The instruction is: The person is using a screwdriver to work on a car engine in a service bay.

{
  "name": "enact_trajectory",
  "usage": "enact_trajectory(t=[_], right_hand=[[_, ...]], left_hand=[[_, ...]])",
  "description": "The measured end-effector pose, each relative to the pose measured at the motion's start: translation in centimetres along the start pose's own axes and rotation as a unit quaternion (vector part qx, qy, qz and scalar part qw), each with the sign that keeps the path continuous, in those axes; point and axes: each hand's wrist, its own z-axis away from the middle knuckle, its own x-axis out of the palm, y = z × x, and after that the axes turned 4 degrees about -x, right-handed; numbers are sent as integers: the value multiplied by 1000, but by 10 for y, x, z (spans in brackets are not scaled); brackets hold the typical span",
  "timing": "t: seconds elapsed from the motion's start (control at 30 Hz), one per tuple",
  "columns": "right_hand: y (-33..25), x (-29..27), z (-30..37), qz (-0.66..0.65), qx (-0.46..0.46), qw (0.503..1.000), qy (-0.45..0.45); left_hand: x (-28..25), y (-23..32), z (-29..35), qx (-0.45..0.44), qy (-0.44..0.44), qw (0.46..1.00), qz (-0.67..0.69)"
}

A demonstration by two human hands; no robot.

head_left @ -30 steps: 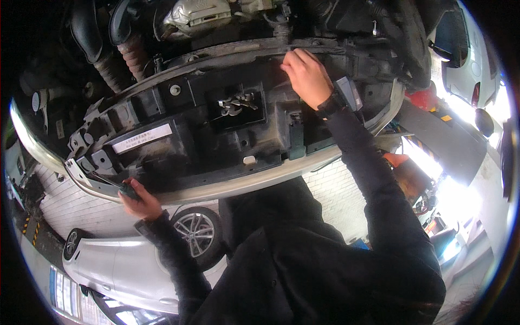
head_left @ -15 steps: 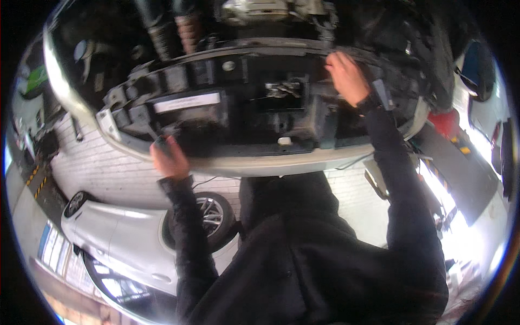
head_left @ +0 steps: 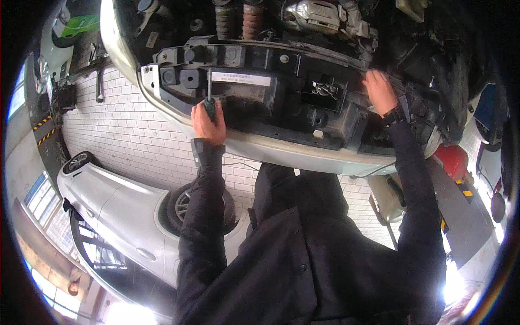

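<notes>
My left hand [head_left: 208, 127] is closed around the dark green handle of a screwdriver [head_left: 209, 106]. The tool points away from me, its thin shaft lying over the left part of a black plastic cover panel [head_left: 246, 116] beside a white label [head_left: 241, 79]. At the right, my right hand [head_left: 381, 93] has its fingers bent at the far edge of the same panel. The fingertips touch down there, and whatever they pinch, if anything, is hidden. A metal latch [head_left: 326, 88] shows in an opening of the panel between my hands.
The car's pale front bumper [head_left: 292, 153] curves along my near side. Engine parts [head_left: 315, 16] and two ribbed hoses [head_left: 252, 21] lie beyond the panel. Behind me on the left is a silver car [head_left: 124, 216]. A red object [head_left: 450, 161] stands at the right.
My left hand has moved from the bumper edge to over the panel, the screwdriver now pointing straight away. My right hand stays by the panel's far right edge. The whole view has shifted.
</notes>
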Motion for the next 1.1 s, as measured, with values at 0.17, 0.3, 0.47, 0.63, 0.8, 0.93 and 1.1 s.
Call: enact_trajectory(t=[0.17, 0.3, 0.47, 0.63, 0.8, 0.93, 1.1], right_hand=[[0, 1, -6, 97, -18, 992, -79], [7, -1, -15, 124, -60, 979, -149], [12, -6, -21, 119, -112, 974, -159], [18, -9, -26, 106, -171, 969, -146], [23, -2, -29, 120, -157, 964, -179], [17, 6, -32, 142, -78, 966, -203], [17, 7, -31, 176, -59, 955, -230]], left_hand=[[-2, -1, 1, 12, 4, 1000, 3], [-1, 0, 0, 13, 19, 1000, 6], [-1, 0, 1, -2, 24, 1000, 5], [-4, 2, 1, 0, 14, 1000, 15], [-2, -2, -1, 14, 19, 1000, 18], [-4, 1, 0, -2, 9, 1000, 11], [-3, 3, -2, 7, 6, 1000, 10]])
